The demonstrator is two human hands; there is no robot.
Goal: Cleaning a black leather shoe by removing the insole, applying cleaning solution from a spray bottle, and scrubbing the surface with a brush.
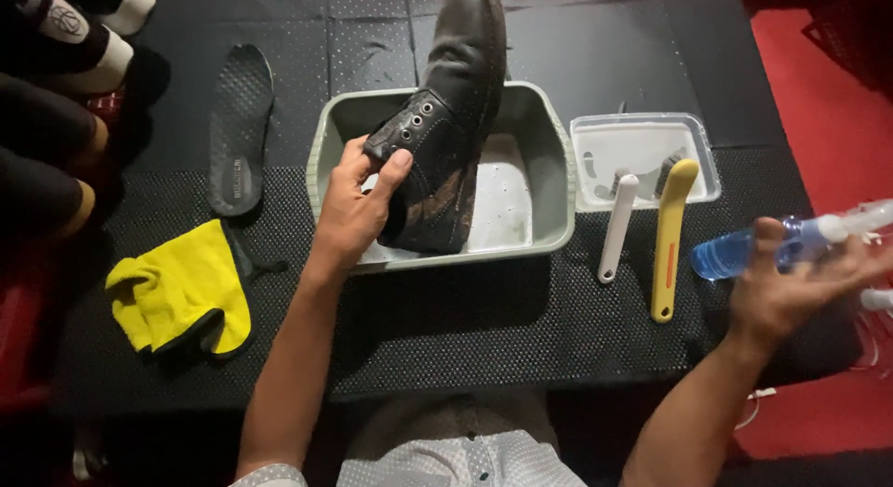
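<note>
My left hand [358, 203] grips a black leather lace-up shoe [446, 124] by its opening, holding it tilted over a grey-green plastic basin [553, 171]. The shoe's heel end rests inside the basin and its toe points away from me. My right hand [791, 287] is out at the right, closed around a clear spray bottle of blue liquid [744, 250] that lies sideways in the hand, its white nozzle pointing right.
A white-handled brush [616, 228] and a yellow-handled brush [668, 236] lean with their heads in a clear plastic tub [642, 133]. A black insole [239, 124] and a yellow cloth [181, 287] lie on the black mat at left. Other shoes sit at the far left.
</note>
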